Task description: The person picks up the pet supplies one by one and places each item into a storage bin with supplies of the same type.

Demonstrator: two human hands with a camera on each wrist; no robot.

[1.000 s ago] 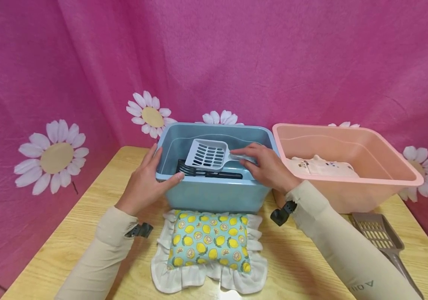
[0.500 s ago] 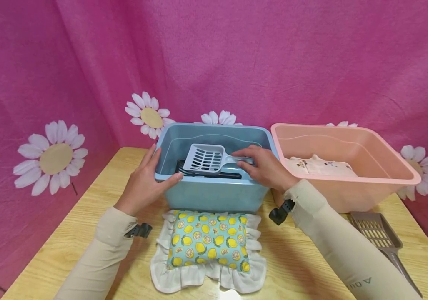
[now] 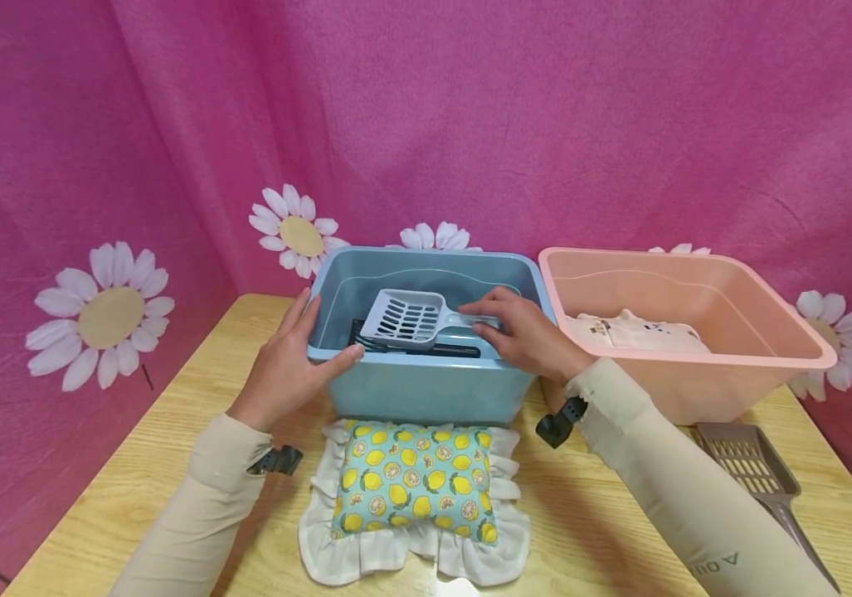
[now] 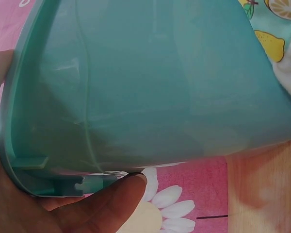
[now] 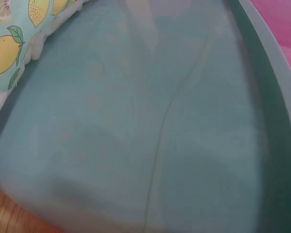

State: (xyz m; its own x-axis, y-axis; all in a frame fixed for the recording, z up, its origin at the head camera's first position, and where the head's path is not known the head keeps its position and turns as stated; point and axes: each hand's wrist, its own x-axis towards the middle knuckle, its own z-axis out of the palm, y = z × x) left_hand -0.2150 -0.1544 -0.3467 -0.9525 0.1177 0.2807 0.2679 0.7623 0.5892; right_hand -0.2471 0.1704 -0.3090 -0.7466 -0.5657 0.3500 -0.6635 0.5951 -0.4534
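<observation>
A blue plastic tub [image 3: 426, 385] stands mid-table. My left hand [image 3: 293, 356] grips its left front corner, thumb over the rim; the left wrist view shows the tub [image 4: 150, 82] pressed against the palm. My right hand [image 3: 523, 330] reaches into the tub and holds the handle of a pale slotted scoop [image 3: 405, 318], which hangs low over a black scoop [image 3: 418, 349] lying inside. The right wrist view is filled by the tub wall [image 5: 150, 121].
A lemon-print frilled cushion [image 3: 414, 487] lies in front of the tub. A pink tub [image 3: 694, 332] holding a folded cloth [image 3: 638, 332] stands to the right. A grey-brown scoop [image 3: 757, 473] lies at the table's right front. A pink daisy curtain hangs behind.
My right hand has lowered the pale scoop deeper into the blue tub, toward the black scoop. The left hand has stayed on the tub's corner.
</observation>
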